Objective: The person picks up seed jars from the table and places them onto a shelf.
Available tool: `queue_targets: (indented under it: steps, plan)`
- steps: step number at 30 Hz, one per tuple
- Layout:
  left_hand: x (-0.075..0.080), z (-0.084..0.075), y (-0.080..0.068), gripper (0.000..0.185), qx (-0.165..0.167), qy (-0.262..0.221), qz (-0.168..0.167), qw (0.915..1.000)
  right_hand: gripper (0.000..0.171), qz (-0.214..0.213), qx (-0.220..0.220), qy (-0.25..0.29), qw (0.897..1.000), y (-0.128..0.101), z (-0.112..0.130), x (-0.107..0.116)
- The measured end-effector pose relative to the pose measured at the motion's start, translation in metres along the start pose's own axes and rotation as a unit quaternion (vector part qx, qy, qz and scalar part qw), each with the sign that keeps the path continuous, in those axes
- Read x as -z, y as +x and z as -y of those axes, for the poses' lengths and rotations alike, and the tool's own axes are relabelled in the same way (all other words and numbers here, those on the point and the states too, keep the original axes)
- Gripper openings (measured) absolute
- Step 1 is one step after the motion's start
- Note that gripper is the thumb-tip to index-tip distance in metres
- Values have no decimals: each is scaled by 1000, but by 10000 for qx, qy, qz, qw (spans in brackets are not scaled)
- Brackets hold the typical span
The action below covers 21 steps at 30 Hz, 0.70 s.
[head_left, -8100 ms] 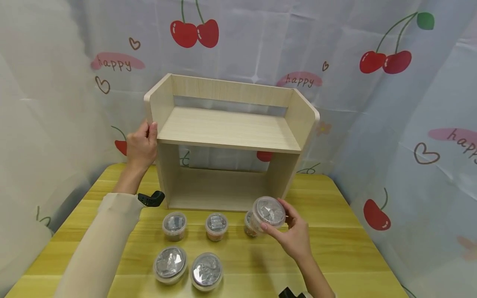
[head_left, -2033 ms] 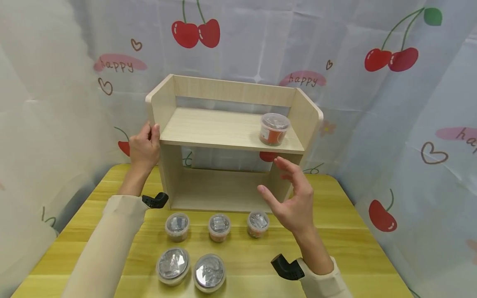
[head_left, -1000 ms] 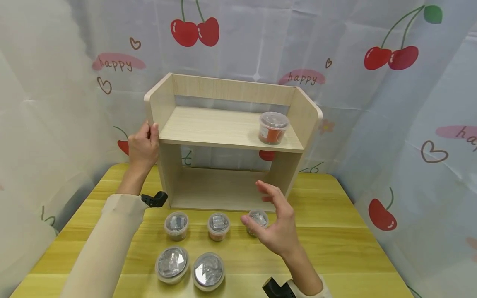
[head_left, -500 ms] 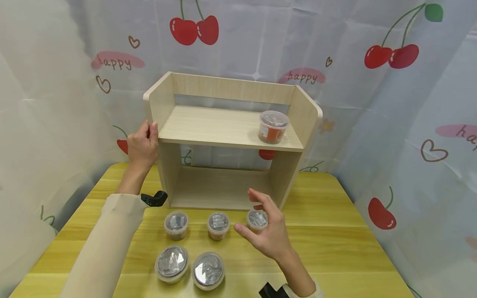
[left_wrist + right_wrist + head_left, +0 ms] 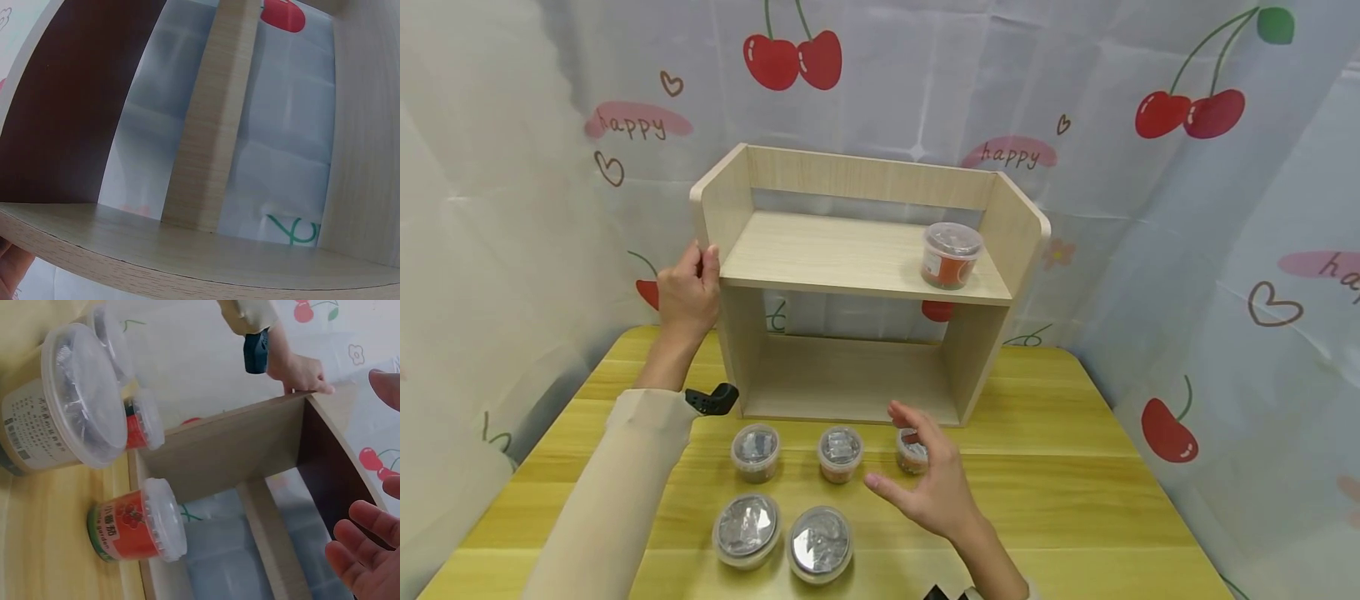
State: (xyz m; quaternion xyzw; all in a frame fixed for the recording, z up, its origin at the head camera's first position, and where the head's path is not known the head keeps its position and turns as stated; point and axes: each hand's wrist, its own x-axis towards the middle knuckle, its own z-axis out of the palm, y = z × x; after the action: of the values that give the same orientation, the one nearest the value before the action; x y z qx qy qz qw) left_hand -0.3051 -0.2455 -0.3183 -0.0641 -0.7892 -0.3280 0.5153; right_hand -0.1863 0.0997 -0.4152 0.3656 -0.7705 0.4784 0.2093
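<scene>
My left hand (image 5: 688,290) grips the left side panel of a pale wooden desk shelf (image 5: 865,254). In the left wrist view only a bit of that hand (image 5: 14,270) shows beyond the panel. My right hand (image 5: 931,483), fingers apart and holding nothing, hovers over the table by a small lidded plastic tub (image 5: 912,457), partly covering it. Two more small tubs, one in the middle (image 5: 840,454) and one at left (image 5: 756,452), stand in that row. Nearer are two larger tubs, left (image 5: 747,531) and right (image 5: 819,546). Another large tub (image 5: 951,256) sits on the upper board's right end.
The shelf stands on a yellow wood-grain table (image 5: 1060,492), its lower board (image 5: 850,379) behind the row of small tubs. A pale curtain (image 5: 895,83) printed with cherries hangs behind and on both sides.
A large tub held by my right hand at first now stands on the upper board. Since releasing it, that hand has come down and leftward to the small tubs. My left hand stays put.
</scene>
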Motion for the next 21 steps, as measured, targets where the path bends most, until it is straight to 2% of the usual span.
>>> queue_targets:
  steps: [14,21]
  plan:
    - [0,1,-2,30,51,5,74,10000,80,401,-249,87,9988,-16,-8,-10]
    - [-1,1,-1,29,-9,25,-28,10000,82,604,-333,192,9974,-23,-11,-16]
